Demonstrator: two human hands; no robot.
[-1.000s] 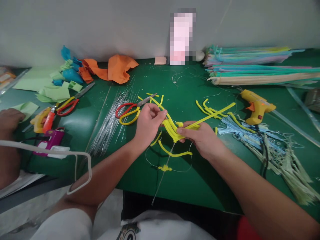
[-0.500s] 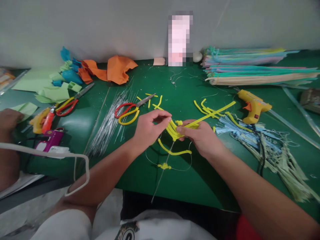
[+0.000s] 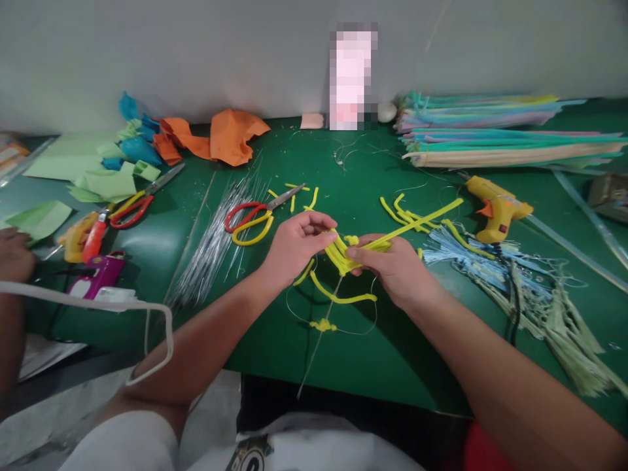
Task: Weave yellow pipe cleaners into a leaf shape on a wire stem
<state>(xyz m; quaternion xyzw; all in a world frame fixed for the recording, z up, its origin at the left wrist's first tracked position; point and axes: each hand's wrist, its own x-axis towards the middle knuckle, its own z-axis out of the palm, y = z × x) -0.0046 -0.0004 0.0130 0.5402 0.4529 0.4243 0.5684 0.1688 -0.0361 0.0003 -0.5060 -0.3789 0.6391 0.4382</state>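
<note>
My right hand (image 3: 395, 268) pinches a bundle of yellow pipe cleaners (image 3: 343, 256) above the green table (image 3: 275, 340). Long yellow ends stick out to the upper right, and a thin wire stem (image 3: 316, 350) hangs from the bundle toward me. My left hand (image 3: 294, 245) is closed on the bundle's left side, fingers curled round some strands. One loose yellow strand (image 3: 343, 299) curves below the hands, and a small yellow knot (image 3: 322, 325) sits on the wire.
Red-and-yellow scissors (image 3: 255, 216) and a sheaf of thin silver wires (image 3: 210, 245) lie left of my hands. A yellow glue gun (image 3: 495, 206), tassels (image 3: 554, 301) and stacked coloured strips (image 3: 500, 131) lie right. Paper scraps (image 3: 147, 150), more scissors (image 3: 137, 203) and another person's hand (image 3: 12, 255) are far left.
My left hand has slid right and down onto the bundle, closing in beside my right hand. The other person's hand at the far left has drawn back toward the edge.
</note>
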